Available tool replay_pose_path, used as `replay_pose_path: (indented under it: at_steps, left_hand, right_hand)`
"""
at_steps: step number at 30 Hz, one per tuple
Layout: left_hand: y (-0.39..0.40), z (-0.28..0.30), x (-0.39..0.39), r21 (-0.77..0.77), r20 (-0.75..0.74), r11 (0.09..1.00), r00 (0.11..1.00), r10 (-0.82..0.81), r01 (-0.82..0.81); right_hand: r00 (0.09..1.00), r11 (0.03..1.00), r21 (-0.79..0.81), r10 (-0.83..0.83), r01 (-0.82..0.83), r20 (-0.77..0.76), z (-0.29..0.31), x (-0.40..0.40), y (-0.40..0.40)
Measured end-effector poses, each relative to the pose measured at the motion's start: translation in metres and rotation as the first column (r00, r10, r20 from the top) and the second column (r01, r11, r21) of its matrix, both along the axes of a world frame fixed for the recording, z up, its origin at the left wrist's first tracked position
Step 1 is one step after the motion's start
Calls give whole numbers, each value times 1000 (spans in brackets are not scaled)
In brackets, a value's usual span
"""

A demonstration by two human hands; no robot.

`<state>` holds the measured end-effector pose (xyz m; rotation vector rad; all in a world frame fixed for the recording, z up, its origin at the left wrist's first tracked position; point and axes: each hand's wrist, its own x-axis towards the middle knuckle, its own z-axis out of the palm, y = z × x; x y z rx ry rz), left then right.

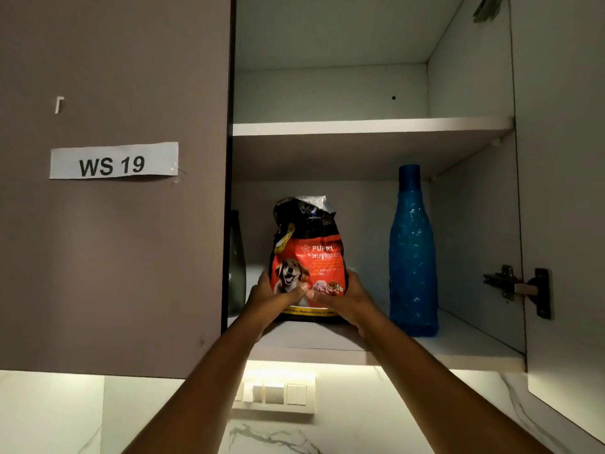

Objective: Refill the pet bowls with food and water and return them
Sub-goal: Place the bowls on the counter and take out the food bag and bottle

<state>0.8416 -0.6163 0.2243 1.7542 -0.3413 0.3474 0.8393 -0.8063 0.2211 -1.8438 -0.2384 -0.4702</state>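
— Overhead, what does the kitchen look like from where the person stands?

— White wall cupboard (pixel 373 126), right door (pixel 563 191) swung open, two shelves inside. The closed door (pixel 114 224) to the left is grey-brown and carries a paper label (pixel 113 160) reading "WS 19". Below the cupboard, a lit strip shines on marble-patterned wall and a row of switches (pixel 275 393).

— And the pet food?

— A bag of puppy food (pixel 307 257) stands upright on the lower shelf, near its front edge. Its top part is black with a crumpled, silvery, folded-over mouth; the lower part is orange-red, printed "PUPPY NUTRITION", with a smiling dog's face, pictures of meat and kibble, and a yellow band along the base.

— How are the hands set?

— Both reach up from below. The left hand (pixel 275 298) clasps the bag's lower left side, the right hand (pixel 340 298) its lower right; the thumbs lie across the front and nearly meet, fingers wrapped round the sides.

— Anything beside it?

— A tall blue plastic bottle (pixel 413 250) stands to the right, apart from the bag. A dark green glass bottle (pixel 236 267) is at the left, half hidden by the door edge. A hinge (pixel 517 288) shows on the cupboard's right wall.
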Motion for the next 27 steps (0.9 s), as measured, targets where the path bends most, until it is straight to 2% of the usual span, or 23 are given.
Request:
replay_pose_path:
  at_steps: [6,10,14,19,24,27]
  left_hand:
    - [6,-10,-11,72,16,996,999,45,-46]
    - [9,-14,-50,77,95,997,995,18,-26]
    - [15,-18,-73,104,93,995,996,-9,0]
    - [19,-23,-102,120,89,992,996,16,-27]
    - [39,-27,-167,37,149,999,989,-15,10]
    - [66,-38,-196,87,204,996,978,-52,34]
  right_hand:
    - [999,999,-43,-8,9,32,3,-53,3]
    - [999,997,-61,-50,50,14,0,-76,5]
    - [997,996,-57,-74,75,29,-2,-102,11]
    - [993,994,0,-110,111,36,-5,-157,16]
    - [973,982,53,-185,180,139,-20,-221,39]
    - [961,970,71,-240,232,141,-42,-249,65]
